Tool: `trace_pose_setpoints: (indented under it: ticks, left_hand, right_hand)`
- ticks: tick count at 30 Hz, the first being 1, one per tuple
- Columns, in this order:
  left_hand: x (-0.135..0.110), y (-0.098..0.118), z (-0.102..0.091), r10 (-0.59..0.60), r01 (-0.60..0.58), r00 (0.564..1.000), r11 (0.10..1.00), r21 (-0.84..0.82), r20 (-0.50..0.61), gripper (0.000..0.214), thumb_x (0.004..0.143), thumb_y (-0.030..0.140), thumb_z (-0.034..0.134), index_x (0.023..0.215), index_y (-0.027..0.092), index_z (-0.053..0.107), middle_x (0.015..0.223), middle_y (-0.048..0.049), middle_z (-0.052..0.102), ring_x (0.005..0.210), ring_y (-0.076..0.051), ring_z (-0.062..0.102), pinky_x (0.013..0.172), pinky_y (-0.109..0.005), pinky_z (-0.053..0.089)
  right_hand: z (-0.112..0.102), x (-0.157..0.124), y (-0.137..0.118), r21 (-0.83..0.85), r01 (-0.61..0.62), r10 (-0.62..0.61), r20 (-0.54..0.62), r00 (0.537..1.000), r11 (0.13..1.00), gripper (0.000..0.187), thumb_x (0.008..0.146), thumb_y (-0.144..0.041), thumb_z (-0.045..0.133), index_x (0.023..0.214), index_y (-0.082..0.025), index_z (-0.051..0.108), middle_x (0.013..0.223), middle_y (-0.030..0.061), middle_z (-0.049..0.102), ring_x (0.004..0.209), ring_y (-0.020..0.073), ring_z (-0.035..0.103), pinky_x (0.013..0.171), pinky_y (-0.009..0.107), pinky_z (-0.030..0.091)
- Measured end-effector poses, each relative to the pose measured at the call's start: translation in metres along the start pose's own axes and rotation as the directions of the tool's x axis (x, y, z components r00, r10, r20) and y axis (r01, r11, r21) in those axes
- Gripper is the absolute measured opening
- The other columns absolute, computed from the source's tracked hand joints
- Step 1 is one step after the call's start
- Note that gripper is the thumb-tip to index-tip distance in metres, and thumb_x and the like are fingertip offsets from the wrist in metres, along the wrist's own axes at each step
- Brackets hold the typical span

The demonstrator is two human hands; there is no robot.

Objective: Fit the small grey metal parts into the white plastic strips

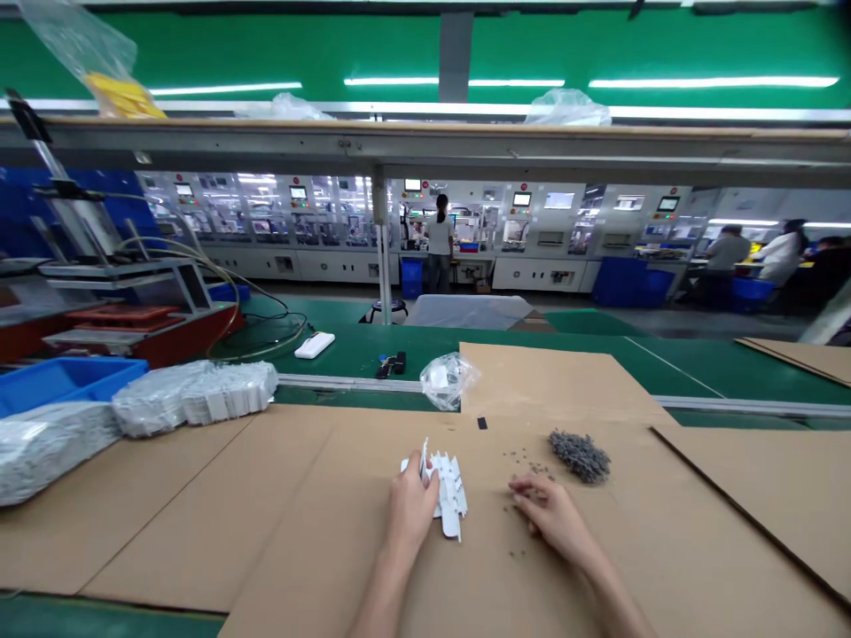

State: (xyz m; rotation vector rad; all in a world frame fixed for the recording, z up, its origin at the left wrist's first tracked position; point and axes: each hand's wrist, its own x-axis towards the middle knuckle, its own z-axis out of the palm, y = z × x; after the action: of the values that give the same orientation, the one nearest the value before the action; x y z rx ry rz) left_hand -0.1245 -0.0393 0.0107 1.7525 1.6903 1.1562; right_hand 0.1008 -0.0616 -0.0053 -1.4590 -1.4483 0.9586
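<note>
My left hand (413, 501) is closed on a thin white plastic part, pinched between thumb and fingers. Several more white plastic parts (452, 496) lie together on the cardboard (485, 589) just right of that hand. My right hand (549, 514) hovers low over the cardboard with thumb and fingertips together; whatever is between them is too small to make out. Tiny grey pieces (525, 461) are scattered around its fingertips. Behind it rises a heap of small dark grey pieces (580, 456).
Bagged white parts (196, 394) and a blue bin (73, 381) stand at the left, near a press machine (126, 275). A clear plastic bag (447, 381), a white device (315, 345) and a small black item (392, 364) lie farther back. A person (440, 239) stands by distant machines.
</note>
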Motion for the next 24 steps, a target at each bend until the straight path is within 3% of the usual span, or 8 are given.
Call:
trace_pose_setpoints:
  ticks: [2,6,11,14,19,24]
  left_hand:
    - [-0.001,0.008,-0.002,0.017,-0.016,1.0,0.997,-0.075,0.005,0.01,0.072,0.026,0.045,0.077,0.018,0.049,0.057,0.003,0.05,0.05,-0.01,0.049,0.049,-0.018,0.033]
    - [0.002,0.032,0.001,0.081,-0.069,0.996,0.975,-0.21,0.048,0.01,0.072,0.026,0.045,0.075,0.018,0.051,0.051,0.0053,0.046,0.048,-0.01,0.047,0.048,-0.017,0.033]
    - [0.012,0.056,0.014,0.19,-0.129,0.967,0.939,-0.32,0.168,0.012,0.068,0.028,0.05,0.071,0.016,0.054,0.053,0.0047,0.047,0.049,-0.009,0.045,0.049,-0.018,0.033]
    - [0.014,0.054,0.024,0.167,-0.062,0.949,0.931,-0.36,0.267,0.019,0.069,0.033,0.051,0.073,0.015,0.056,0.046,0.0054,0.046,0.044,-0.009,0.044,0.045,-0.017,0.033]
    - [0.009,0.034,0.04,0.076,0.122,0.921,0.877,-0.465,0.383,0.028,0.073,0.042,0.045,0.079,0.015,0.051,0.033,0.0089,0.037,0.028,-0.007,0.035,0.032,-0.016,0.025]
    - [0.007,0.03,0.041,0.086,0.148,0.907,0.852,-0.502,0.412,0.026,0.073,0.04,0.045,0.077,0.015,0.05,0.033,0.0091,0.037,0.028,-0.006,0.034,0.031,-0.015,0.025]
  right_hand:
    - [-0.006,-0.004,0.003,-0.11,0.059,-0.055,0.038,0.998,0.992,0.019,0.066,-0.03,0.055,0.079,-0.018,0.062,0.085,0.005,0.061,0.046,0.0114,0.053,0.043,0.024,0.043]
    - [-0.008,-0.003,0.003,-0.24,0.21,-0.199,0.068,0.978,0.948,0.011,0.064,-0.024,0.058,0.07,-0.02,0.065,0.074,0.0039,0.062,0.07,0.0189,0.056,0.064,0.029,0.043]
    - [-0.004,0.001,-0.001,-0.268,0.261,-0.25,0.072,0.965,0.927,0.008,0.066,-0.025,0.056,0.063,-0.02,0.061,0.062,0.0011,0.061,0.061,0.0171,0.055,0.057,0.026,0.04]
    - [0.001,0.005,-0.012,-0.189,0.21,-0.2,0.072,0.977,0.959,0.014,0.073,-0.028,0.048,0.071,-0.019,0.059,0.053,-0.0016,0.057,0.046,0.0134,0.051,0.046,0.023,0.037]
    - [0.017,0.012,-0.038,-0.162,0.34,-0.351,-0.043,0.935,0.926,0.016,0.074,-0.032,0.05,0.074,-0.019,0.059,0.065,0.0018,0.06,0.056,0.0148,0.052,0.052,0.023,0.038]
    - [0.024,0.006,-0.038,-0.094,0.376,-0.38,-0.033,0.924,0.922,0.016,0.075,-0.032,0.049,0.077,-0.02,0.06,0.069,0.003,0.061,0.06,0.0157,0.053,0.055,0.024,0.04]
